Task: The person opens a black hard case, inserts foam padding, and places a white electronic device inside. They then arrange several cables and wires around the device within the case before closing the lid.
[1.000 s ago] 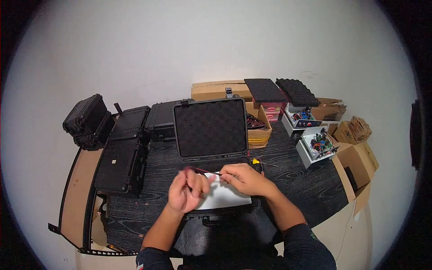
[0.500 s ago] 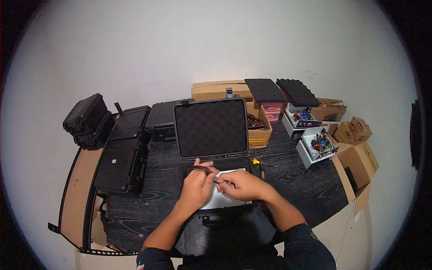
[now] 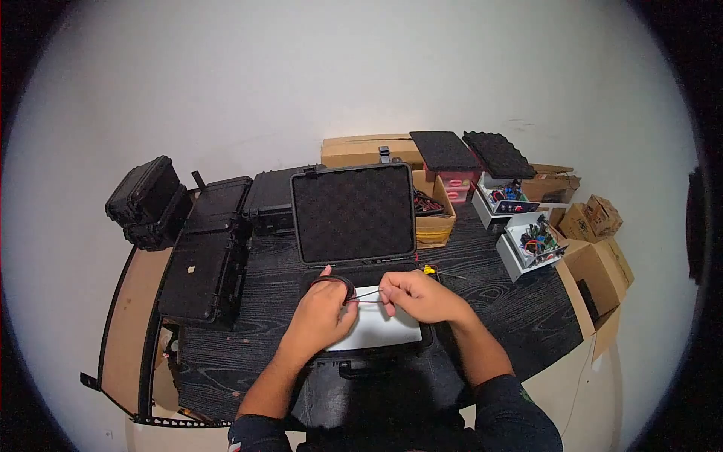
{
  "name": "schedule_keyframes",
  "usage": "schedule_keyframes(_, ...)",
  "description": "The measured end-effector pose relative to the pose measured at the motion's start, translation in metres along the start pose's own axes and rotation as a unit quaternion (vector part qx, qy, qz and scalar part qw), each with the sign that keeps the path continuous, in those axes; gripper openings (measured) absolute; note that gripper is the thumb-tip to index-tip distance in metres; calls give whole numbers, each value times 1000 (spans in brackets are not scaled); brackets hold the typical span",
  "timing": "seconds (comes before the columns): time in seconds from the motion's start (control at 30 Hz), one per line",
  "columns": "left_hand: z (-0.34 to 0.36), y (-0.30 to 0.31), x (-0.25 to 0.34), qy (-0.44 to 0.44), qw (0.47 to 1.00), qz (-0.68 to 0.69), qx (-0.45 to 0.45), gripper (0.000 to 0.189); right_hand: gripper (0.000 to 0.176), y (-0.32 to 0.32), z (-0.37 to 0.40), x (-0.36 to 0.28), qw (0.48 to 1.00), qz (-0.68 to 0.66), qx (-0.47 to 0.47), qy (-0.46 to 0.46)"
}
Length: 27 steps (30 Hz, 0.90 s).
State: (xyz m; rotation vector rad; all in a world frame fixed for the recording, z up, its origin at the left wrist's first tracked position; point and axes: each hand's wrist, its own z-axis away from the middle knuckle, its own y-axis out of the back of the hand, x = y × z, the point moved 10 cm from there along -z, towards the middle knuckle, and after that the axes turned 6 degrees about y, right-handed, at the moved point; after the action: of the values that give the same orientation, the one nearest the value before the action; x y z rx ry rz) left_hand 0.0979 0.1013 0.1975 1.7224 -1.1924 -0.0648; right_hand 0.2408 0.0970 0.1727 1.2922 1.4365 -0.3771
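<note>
Looped around the fingers of my left hand (image 3: 322,313) is a coil of thin dark cable (image 3: 343,283), and the hand is closed on it. My right hand (image 3: 422,296) pinches a stretch of the same cable a little to the right. Two thin strands run between the hands. Below them, a white panel (image 3: 380,329) lies in an open black hard case (image 3: 429,335). The raised case lid (image 3: 354,215) is lined with dark foam. The cable's ends cannot be made out.
Several black cases (image 3: 197,279) stand on the left. Behind the lid, a cardboard box (image 3: 435,230) holds cables. White housings with exposed electronics (image 3: 535,245) sit at the right, beside an open carton (image 3: 599,275). A yellow-handled tool (image 3: 430,270) lies near the case.
My right hand has moved right, away from the left, drawing out cable strands between them. My left hand has shifted slightly left, uncovering more of the white panel.
</note>
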Motion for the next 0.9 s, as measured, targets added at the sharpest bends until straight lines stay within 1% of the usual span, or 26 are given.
schedule_keyframes(0.1,2,-4,-3,-5,1000,12,-20,18,27,5,4,3,993,-113,0,-43)
schedule_keyframes(0.13,4,-14,-7,19,995,53,-77,19,26,8,3,-4,990,-128,19,-59)
schedule_keyframes(0.17,8,-23,-11,43,986,93,-133,20,25,12,3,-3,989,-133,38,-49)
schedule_keyframes(0.2,12,-32,-13,67,971,133,-189,22,24,16,2,0,988,-138,58,-38)
schedule_keyframes(0.23,16,-37,-10,69,951,197,-230,23,23,19,2,2,986,-142,77,-27)
schedule_keyframes(0.3,27,-46,2,71,893,320,-308,28,21,17,0,5,989,-114,87,-24)
schedule_keyframes(0.33,32,-47,4,132,850,400,-315,31,20,15,-1,6,990,-101,91,-23)
schedule_keyframes(0.4,28,-38,10,72,794,542,-267,34,20,9,-4,-5,997,-31,71,2)
schedule_keyframes(0.47,22,-24,8,26,721,663,-201,37,21,1,-8,-9,998,45,40,13)
schedule_keyframes(0.57,13,-12,-16,74,619,782,-20,40,21,-17,-12,-14,991,108,23,71)
schedule_keyframes(0.6,13,-13,-28,85,552,829,13,37,21,-26,-11,-16,991,123,-12,52)
schedule_keyframes(0.7,12,-13,-55,114,548,821,114,32,20,-48,-8,-13,987,133,-84,-19)
schedule_keyframes(0.73,10,-11,-56,120,595,785,124,26,20,-51,-5,-8,986,141,-85,-4)
schedule_keyframes(0.83,12,-18,-71,183,721,645,177,27,20,-56,-2,-10,977,189,-82,58)
schedule_keyframes(0.87,10,-18,-70,187,778,575,173,26,20,-57,-1,-9,975,201,-80,55)
schedule_keyframes(0.9,6,-24,-63,184,820,528,120,26,19,-58,-1,-10,973,212,-78,53)
